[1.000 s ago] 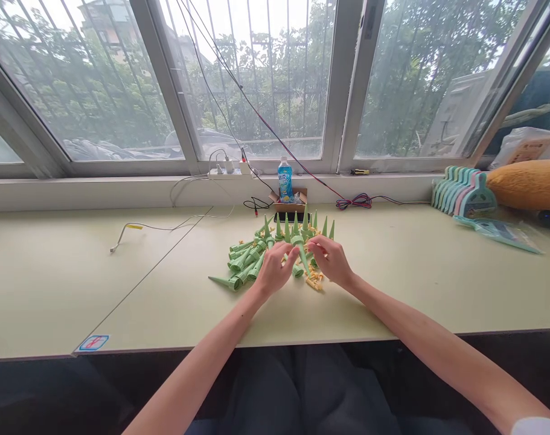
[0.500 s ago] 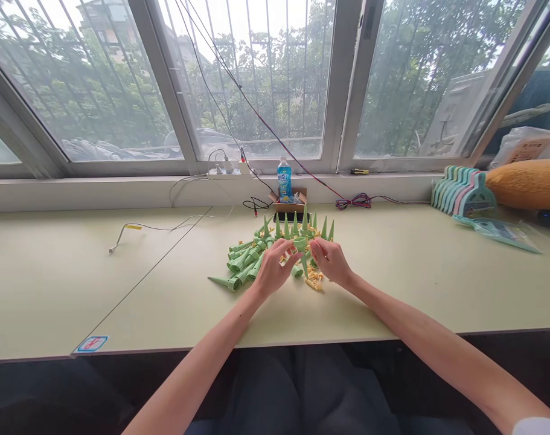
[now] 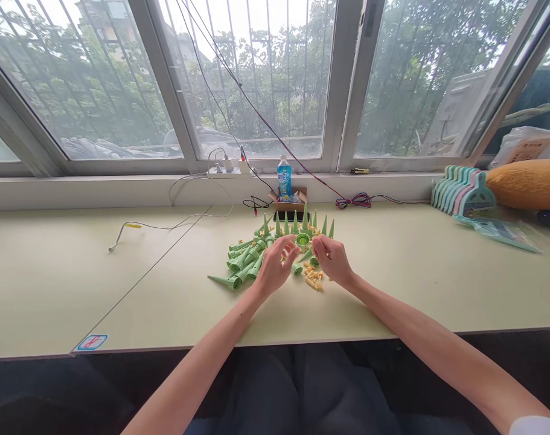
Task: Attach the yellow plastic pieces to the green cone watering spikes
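Note:
A hollow green plastic cone [image 3: 303,240] is between my hands, its round open end turned towards me and its tip hidden behind. My left hand [image 3: 277,263] has curved fingers and thumb at the cone's left rim, apparently gripping it. Close to the right rim, my right hand [image 3: 332,260] is closed, fingertips pinched together; what they hold, if anything, is hidden. Below the hands lie small yellow-orange plastic pieces [image 3: 313,278] in a loose heap. More green cones [image 3: 242,260] lie piled to the left, and a row of upright green cones [image 3: 295,225] stands behind.
A blue-labelled bottle [image 3: 284,180] stands in a small cardboard box [image 3: 303,196] by the windowsill, with a dark phone-like slab [image 3: 293,215] in front. Bundled cables [image 3: 354,201] lie at the back. Pastel plastic racks [image 3: 462,190] stand at the far right.
The cone between my hands has tilted so that its open end now faces me; before, its tip pointed down. My right hand has shifted slightly right.

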Available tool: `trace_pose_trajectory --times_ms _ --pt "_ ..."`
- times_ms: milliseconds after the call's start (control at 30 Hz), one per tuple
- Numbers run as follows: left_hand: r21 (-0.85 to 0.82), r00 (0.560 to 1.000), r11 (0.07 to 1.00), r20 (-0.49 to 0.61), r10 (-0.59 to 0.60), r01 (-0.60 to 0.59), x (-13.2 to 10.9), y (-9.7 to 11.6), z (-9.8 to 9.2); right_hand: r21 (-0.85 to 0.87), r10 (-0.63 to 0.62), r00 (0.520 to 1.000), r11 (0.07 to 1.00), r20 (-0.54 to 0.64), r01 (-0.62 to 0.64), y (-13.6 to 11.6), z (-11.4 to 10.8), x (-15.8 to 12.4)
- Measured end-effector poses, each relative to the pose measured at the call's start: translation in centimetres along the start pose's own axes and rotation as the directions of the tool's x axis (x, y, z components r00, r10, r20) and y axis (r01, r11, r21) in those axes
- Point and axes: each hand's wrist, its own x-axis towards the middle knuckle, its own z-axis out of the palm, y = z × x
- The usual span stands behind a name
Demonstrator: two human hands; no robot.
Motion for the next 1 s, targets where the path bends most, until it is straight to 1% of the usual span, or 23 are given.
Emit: trace_pose_trajectory --times_ms 100,167,233,333,433,533,667,800,1000 --pt "0.007 0.998 0.998 -0.016 -0.058 0.058 0.07 0.32 -0.2 0.029 0.029 1.0 0.999 -0.005 -0.029 -0.09 -0.08 -0.03" --pt "-0.01 0.997 0.997 -0.006 -0.078 0.078 0.09 0.42 -0.31 0.033 0.036 0.999 0.999 0.01 -0.037 -0.11 -0.11 -0.05" --pt "-0.038 0.996 0.995 0.006 -0.09 0.09 0.09 0.42 -0.34 0.026 0.017 0.999 0.999 0.032 -0.018 -0.11 -0.14 -0.06" --pt "-0.043 0.995 0.994 0.025 -0.099 0.1 0.09 0.44 -0.32 0.002 -0.05 0.997 0.999 0.066 0.05 -0.1 -0.16 -0.05" --pt "-0.029 0.995 0.996 0.058 -0.087 0.089 0.13 0.64 -0.38 -0.026 -0.107 0.99 0.994 0.089 0.11 -0.02 -0.16 -0.06" --pt "-0.04 0.993 0.996 0.093 -0.07 0.074 0.19 0.89 -0.55 -0.026 -0.122 0.988 0.992 0.092 0.124 0.06 -0.14 -0.09" --pt "-0.055 0.991 0.997 0.123 -0.045 0.052 0.22 1.0 -0.76 -0.003 -0.076 0.992 0.997 0.102 0.077 0.1 -0.15 -0.11" --pt "-0.04 0.992 0.999 0.125 -0.03 0.036 0.18 0.88 -0.72 -0.011 -0.03 0.993 0.999 0.115 0.031 0.21 -0.1 -0.07" --pt "-0.062 0.994 0.998 0.105 0.033 -0.026 0.07 0.56 -0.39 -0.083 -0.034 0.992 0.996 0.125 0.044 0.45 -0.01 0.06"
